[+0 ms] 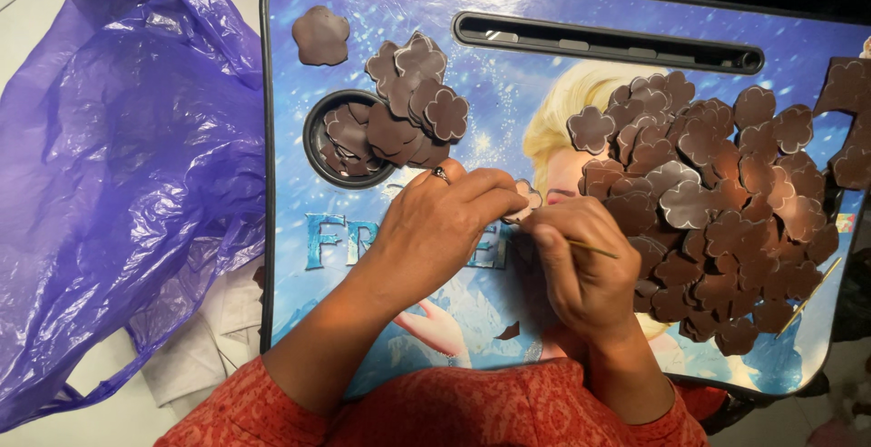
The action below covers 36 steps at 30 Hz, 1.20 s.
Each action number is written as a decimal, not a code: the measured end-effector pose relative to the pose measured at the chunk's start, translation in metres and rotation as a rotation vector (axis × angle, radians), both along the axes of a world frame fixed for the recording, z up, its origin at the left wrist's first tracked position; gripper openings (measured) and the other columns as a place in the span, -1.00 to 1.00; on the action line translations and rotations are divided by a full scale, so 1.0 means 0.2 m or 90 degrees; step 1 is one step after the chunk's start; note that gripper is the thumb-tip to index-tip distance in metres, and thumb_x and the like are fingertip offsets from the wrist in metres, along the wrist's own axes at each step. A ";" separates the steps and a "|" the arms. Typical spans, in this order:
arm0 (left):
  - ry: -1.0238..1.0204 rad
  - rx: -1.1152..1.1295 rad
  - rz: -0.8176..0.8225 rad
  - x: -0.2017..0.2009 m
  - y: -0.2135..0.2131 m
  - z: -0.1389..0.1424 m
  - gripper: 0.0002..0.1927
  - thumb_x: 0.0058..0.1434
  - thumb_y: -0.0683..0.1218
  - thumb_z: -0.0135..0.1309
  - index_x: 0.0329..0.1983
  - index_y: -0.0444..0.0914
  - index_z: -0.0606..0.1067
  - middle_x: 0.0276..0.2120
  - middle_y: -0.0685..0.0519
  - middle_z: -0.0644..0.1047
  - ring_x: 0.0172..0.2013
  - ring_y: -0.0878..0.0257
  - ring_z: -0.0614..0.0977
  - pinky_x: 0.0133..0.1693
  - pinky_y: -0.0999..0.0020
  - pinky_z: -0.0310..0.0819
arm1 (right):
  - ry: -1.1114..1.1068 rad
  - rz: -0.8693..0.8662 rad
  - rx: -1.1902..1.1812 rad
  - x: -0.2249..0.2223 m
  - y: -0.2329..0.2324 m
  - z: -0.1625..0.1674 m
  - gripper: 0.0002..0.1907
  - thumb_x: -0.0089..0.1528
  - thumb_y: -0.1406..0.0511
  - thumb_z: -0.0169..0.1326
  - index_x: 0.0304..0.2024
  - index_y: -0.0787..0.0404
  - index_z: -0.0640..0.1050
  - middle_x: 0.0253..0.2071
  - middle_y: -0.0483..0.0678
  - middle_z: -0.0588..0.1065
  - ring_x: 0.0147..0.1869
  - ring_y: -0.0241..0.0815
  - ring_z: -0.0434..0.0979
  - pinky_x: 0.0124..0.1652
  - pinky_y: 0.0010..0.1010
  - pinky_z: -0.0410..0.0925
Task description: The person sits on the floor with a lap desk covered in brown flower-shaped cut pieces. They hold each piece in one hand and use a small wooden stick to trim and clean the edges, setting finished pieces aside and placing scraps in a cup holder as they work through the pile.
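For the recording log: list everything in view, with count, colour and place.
Lap tray: one, blue printed top, dark rim, centre.
Slot: one, dark, along the tray's top edge.
Cup hole: one, round, tray's left, holding cutouts.
Flower cutouts: brown, too many to count; big pile at right, small pile by the hole, single one at top left.
Plastic bag: one, purple, on the floor at left.
White cloth: under the bag.
Ring: one, on the left hand.
Left hand: holds a cutout.
Right hand: holds a thin stick.
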<state>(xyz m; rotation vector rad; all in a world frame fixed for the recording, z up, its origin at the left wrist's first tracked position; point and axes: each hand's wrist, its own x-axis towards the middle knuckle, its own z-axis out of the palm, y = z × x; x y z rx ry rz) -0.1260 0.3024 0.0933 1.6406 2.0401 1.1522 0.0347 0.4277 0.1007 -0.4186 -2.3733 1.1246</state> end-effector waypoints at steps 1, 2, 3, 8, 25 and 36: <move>-0.027 0.000 0.004 -0.01 0.00 0.00 -0.75 0.17 -0.22 0.07 -0.10 -0.16 0.61 -0.13 0.16 0.60 -0.26 0.09 0.57 -0.21 0.24 0.46 | 0.023 -0.020 -0.018 0.01 0.01 0.00 -0.83 0.45 0.37 -0.02 -0.22 0.32 0.52 -0.26 -0.01 0.55 -0.18 -0.14 0.55 0.04 -0.26 0.46; -0.055 0.001 0.007 -0.02 0.01 -0.01 -0.74 0.17 -0.25 0.08 -0.10 -0.16 0.62 -0.12 0.16 0.61 -0.25 0.09 0.58 -0.19 0.24 0.47 | 0.045 -0.041 -0.036 0.03 0.01 -0.01 -0.79 0.48 0.36 -0.07 -0.22 0.32 0.51 -0.25 0.00 0.53 -0.18 -0.16 0.55 0.03 -0.30 0.47; -0.083 0.001 0.010 -0.02 0.01 -0.02 -0.73 0.17 -0.28 0.08 -0.11 -0.16 0.62 -0.12 0.16 0.62 -0.24 0.09 0.59 -0.18 0.24 0.49 | 0.068 -0.061 -0.054 0.04 0.02 -0.02 -0.75 0.52 0.34 -0.13 -0.21 0.32 0.49 -0.24 0.00 0.52 -0.17 -0.18 0.55 0.02 -0.33 0.48; -0.171 0.100 0.107 -0.01 0.00 -0.03 -0.73 0.27 -0.32 0.06 -0.02 -0.21 0.59 -0.07 0.06 0.61 -0.07 0.10 0.63 0.01 0.22 0.51 | 0.112 -0.084 -0.171 0.09 0.03 -0.07 -0.72 0.53 0.34 -0.21 -0.19 0.38 0.45 -0.24 0.09 0.51 -0.17 -0.18 0.54 0.05 -0.31 0.48; -0.280 0.010 0.211 0.01 0.06 -0.02 -0.81 0.39 -0.06 0.14 -0.07 -0.26 0.46 -0.38 0.06 0.63 -0.41 0.30 0.66 -0.35 0.38 0.51 | -0.047 -0.159 -0.021 0.03 0.05 0.00 -0.80 0.38 0.51 -0.07 -0.06 0.33 0.57 -0.14 0.02 0.55 -0.09 -0.21 0.62 -0.08 -0.41 0.48; -0.343 -0.019 0.228 0.02 0.06 -0.01 -0.81 0.41 -0.10 0.08 -0.03 -0.30 0.46 -0.46 0.03 0.60 -0.52 0.35 0.59 -0.46 0.45 0.42 | -0.181 -0.135 0.224 -0.09 -0.01 0.07 -0.62 0.14 0.28 0.35 -0.01 0.18 0.57 -0.09 0.04 0.54 -0.15 0.02 0.61 -0.23 -0.27 0.44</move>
